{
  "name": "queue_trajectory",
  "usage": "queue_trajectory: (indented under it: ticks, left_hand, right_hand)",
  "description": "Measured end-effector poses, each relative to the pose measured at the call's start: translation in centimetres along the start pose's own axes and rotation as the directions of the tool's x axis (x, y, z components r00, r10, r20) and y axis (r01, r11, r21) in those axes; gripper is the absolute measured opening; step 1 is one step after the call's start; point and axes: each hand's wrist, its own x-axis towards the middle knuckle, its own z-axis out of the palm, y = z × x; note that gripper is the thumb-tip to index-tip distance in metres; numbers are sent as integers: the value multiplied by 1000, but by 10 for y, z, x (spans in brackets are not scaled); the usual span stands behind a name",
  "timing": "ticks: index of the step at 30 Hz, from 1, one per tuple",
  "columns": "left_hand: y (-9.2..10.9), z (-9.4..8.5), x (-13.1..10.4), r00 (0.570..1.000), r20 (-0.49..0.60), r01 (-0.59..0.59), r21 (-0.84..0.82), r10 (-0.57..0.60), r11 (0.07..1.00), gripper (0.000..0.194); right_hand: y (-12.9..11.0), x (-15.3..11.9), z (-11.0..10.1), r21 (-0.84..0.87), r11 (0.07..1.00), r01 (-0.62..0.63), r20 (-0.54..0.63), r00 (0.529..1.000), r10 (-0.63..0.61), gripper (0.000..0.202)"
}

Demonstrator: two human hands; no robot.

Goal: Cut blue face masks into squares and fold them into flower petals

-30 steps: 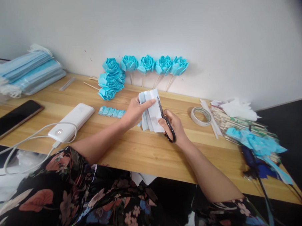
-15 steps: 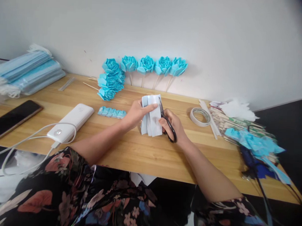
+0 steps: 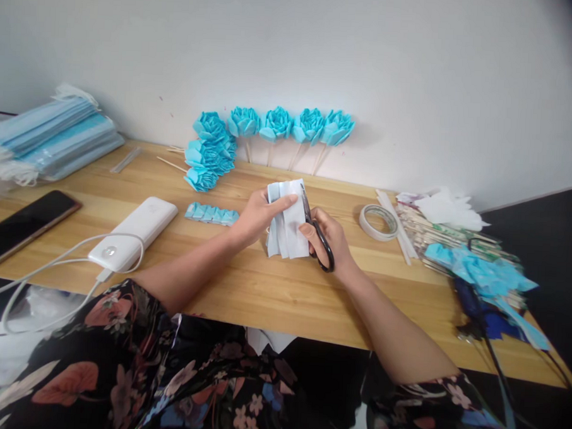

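Between my hands, above the table, is a pleated white and pale blue face mask (image 3: 289, 233). My left hand (image 3: 257, 216) grips it from the left, with the thumb laid across its front. My right hand (image 3: 330, 238) has its fingers around the black handles of a pair of scissors (image 3: 326, 257). The blades point up and away along the mask's right edge and touch it; whether they are closed on it I cannot tell. Left of my left hand lies a row of small folded blue pieces (image 3: 210, 213).
Blue flowers on sticks (image 3: 276, 124) lean on the wall; more (image 3: 208, 154) lie nearby. At left are stacked masks (image 3: 57, 138), a phone (image 3: 27, 228) and a power bank (image 3: 138, 230) with its cable. A tape roll (image 3: 368, 227), sticks and blue scraps (image 3: 487, 271) lie at right.
Hardly anything differs. The mask's lower right corner has shifted very slightly; both hands and the scissors keep nearly the same place.
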Motion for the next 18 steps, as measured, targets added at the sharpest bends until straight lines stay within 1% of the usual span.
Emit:
queue_trajectory:
  ticks: [13,15,18]
  left_hand:
    - [0,0,0,1000,-1,5,-23,-5,1000,38]
    - [1,-1,1,1000,-5,-13,-33,12,999,39]
    - [2,-2,1,997,-24,-68,-14,68,998,36]
  right_hand:
    - [0,0,2,57,998,-17,-17,1000,18,54]
    - [0,-1,2,54,998,-22,-17,1000,23,54]
    - [-1,-3,3,37,999,-30,-6,1000,30,54]
